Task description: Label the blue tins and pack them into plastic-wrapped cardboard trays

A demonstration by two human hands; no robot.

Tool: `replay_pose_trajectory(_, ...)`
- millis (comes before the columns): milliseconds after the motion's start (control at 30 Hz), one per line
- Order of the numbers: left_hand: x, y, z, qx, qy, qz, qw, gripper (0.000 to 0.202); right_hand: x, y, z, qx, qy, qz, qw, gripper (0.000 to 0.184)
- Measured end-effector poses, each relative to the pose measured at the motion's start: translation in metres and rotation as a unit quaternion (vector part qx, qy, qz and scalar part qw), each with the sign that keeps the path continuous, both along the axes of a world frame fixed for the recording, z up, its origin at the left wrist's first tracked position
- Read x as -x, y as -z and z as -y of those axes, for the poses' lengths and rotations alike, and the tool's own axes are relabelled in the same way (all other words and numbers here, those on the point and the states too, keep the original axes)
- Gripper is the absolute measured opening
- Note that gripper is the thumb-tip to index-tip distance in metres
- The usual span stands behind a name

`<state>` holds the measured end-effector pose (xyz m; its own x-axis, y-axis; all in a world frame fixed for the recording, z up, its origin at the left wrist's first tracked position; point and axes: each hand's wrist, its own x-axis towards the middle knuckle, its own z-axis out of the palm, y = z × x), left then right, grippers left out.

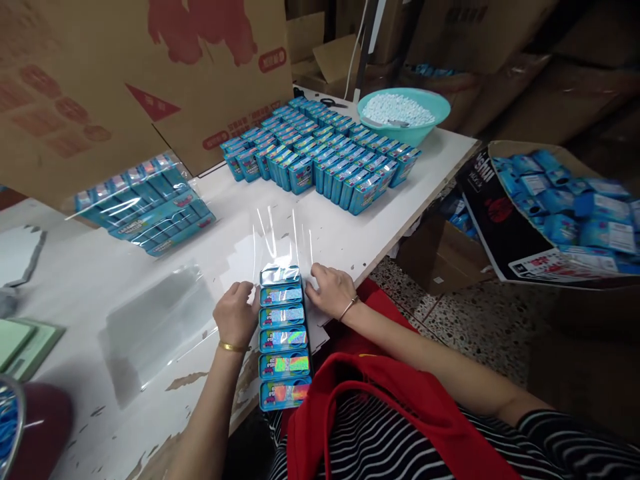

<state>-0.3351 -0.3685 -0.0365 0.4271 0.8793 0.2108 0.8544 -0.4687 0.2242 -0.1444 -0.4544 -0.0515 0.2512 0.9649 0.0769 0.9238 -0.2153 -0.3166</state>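
Note:
A row of several small blue boxes (283, 337) with shiny holographic fronts lies at the near table edge, its far end inside a clear plastic bag (281, 241). My left hand (236, 315) presses against the left side of the row, fingers curled at the bag's mouth. My right hand (331, 289) grips the right side the same way. Both wrists wear thin bangles.
Many more blue boxes (320, 155) stand in rows farther back. A wrapped pack (146, 203) lies at the left. A teal bowl (406, 115) of white pieces sits at the far edge. Empty clear bags (155, 327), a big carton (115, 80) and a box of blue packs (565, 207) surround the white table (350, 233).

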Motion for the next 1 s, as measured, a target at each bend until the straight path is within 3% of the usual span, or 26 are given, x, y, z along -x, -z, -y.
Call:
replay_pose_trajectory(167,-0.007,0.005,-0.003,0.064,-0.032,-0.089,0.993,0.022,-0.003,0.007,-0.007,0.066,0.016,0.010,0.998,0.025)
replay_pose_trajectory(367,0.016,0.007,0.015,0.040,0.077,-0.080,0.993,0.023,0.005,0.009,-0.002,0.052,-0.087,0.029,0.994,0.024)
replay_pose_trajectory(467,0.033,0.012,0.031,0.025,0.094,-0.058,0.994,0.022,0.011,0.006,0.009,0.044,-0.132,0.018,0.990,0.026)
replay_pose_trajectory(567,0.044,0.016,0.043,0.021,0.083,-0.040,0.996,0.023,0.014,0.001,0.017,0.045,-0.147,-0.001,0.988,0.025)
replay_pose_trajectory(700,0.044,0.017,0.049,0.022,0.029,-0.024,0.999,0.021,0.011,-0.010,0.013,0.027,-0.114,-0.022,0.993,0.028)
replay_pose_trajectory(767,0.043,0.016,0.049,0.023,0.014,-0.024,0.999,0.020,0.011,-0.013,0.011,0.017,-0.139,-0.015,0.990,0.027)
replay_pose_trajectory(900,0.047,0.016,0.051,0.015,0.028,-0.037,0.999,0.022,0.014,-0.010,0.018,0.009,-0.223,0.002,0.975,0.024)
replay_pose_trajectory(1000,0.053,0.018,0.052,0.011,0.046,-0.049,0.998,0.023,0.015,-0.003,0.026,0.015,-0.185,-0.002,0.983,0.026)
